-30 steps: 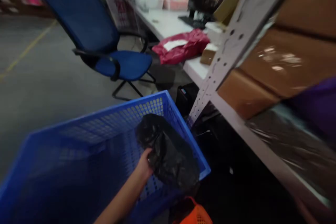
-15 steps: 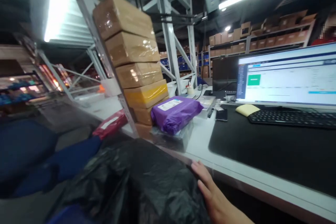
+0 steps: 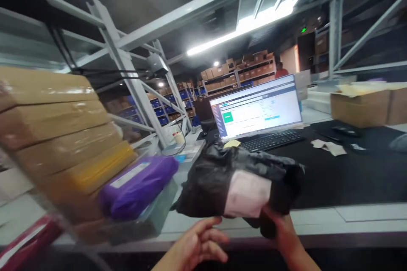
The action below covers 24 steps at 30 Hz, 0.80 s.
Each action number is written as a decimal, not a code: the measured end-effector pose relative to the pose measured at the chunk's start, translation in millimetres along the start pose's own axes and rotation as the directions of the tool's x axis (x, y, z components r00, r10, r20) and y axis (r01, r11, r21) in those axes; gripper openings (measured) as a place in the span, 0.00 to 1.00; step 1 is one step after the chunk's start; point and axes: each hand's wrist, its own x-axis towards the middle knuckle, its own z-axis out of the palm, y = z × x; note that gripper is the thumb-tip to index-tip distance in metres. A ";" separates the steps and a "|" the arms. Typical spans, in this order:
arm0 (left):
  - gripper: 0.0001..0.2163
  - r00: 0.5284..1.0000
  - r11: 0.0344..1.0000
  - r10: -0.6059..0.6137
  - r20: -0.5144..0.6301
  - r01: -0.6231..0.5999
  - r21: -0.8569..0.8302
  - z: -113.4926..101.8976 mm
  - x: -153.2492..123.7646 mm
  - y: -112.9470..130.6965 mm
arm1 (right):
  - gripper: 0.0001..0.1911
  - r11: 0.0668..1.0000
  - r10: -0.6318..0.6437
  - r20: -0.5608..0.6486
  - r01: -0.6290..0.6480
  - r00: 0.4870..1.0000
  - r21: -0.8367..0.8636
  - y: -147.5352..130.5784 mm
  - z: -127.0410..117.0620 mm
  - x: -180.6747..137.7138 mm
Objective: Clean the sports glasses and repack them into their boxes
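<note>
A crumpled black plastic mailer bag [image 3: 206, 186] with a white label [image 3: 248, 194] on its front is in the middle of the view, over the front of the desk. My right hand [image 3: 284, 230], smeared by motion, grips its lower right part; the fingers behind the bag are hidden. Just below the bag's left part is my left hand [image 3: 205, 243], empty, its fingers loosely bent and apart. To the left, a purple plastic parcel [image 3: 140, 186] lies on a clear box, beside a stack of taped cardboard boxes [image 3: 63, 129].
Behind the bag stand a lit monitor [image 3: 257, 106] and a black keyboard [image 3: 273, 139] on a black mat [image 3: 333, 178]. An open cardboard box [image 3: 359, 106] is at the right. A metal rack post [image 3: 127, 72] rises at left, and a red parcel [image 3: 28, 241] lies lower left.
The view has swung right. The black bag has come up in front of the monitor, showing its white label. My left hand has come into view, and my right hand has moved to the bag's lower right.
</note>
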 end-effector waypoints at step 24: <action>0.34 0.944 0.897 0.052 -0.326 -0.188 -0.400 119.2 154.4 -16.1 | 0.43 0.966 0.247 0.003 -0.246 0.969 -0.078 -19.4 -43.8 -16.3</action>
